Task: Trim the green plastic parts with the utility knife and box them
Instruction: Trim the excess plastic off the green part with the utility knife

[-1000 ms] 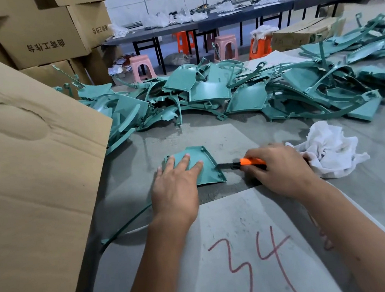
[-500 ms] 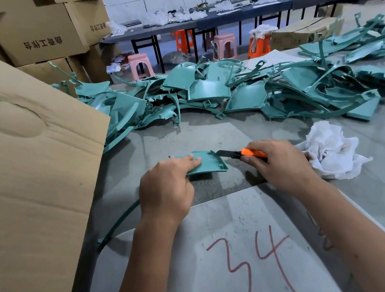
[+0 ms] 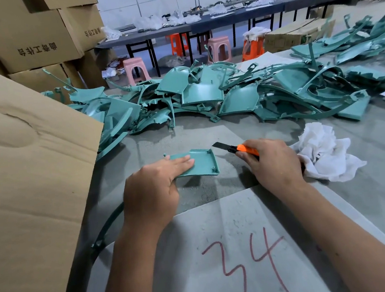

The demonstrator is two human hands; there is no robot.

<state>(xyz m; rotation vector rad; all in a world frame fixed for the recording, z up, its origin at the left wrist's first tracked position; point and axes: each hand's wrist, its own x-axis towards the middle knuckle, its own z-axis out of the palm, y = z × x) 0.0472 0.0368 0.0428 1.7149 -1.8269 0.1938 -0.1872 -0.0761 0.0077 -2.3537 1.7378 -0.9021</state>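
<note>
Big cardboard box flap (image 3: pixel 28 177) leans over the tabletop's (image 3: pixel 369 189) left edge, likely the box for finished parts, parked close so boxing is a short reach. A thin green strip (image 3: pixel 109 223) curves along that left edge beside it, can't tell if offcut or part. Left hand (image 3: pixel 151 193) holds the green plastic part (image 3: pixel 200 162) near the tabletop middle: fingers (image 3: pixel 179 162) lie straight on top, thumb tucked under the near edge, pinching it and tilting it up, probably to steady it and present its right edge to the blade. Right hand (image 3: pixel 274 163) grips the utility knife (image 3: pixel 237 149), fingers curled round the orange handle, black blade out and pointing toward the part's far right corner; tip is just beside it, contact can't be told. A grey sheet (image 3: pixel 222 261) marked 34 in red lies at the near edge under the forearms, probably a work mat. White rag (image 3: pixel 325 153) sits just beside the knife hand toward the right edge, handy for wiping. The pile of untrimmed green parts (image 3: pixel 217 95) runs along the far edge, within reach as stock. Judgement: mid-trim on one piece, boxing not yet done, most of the pile still to go.
</note>
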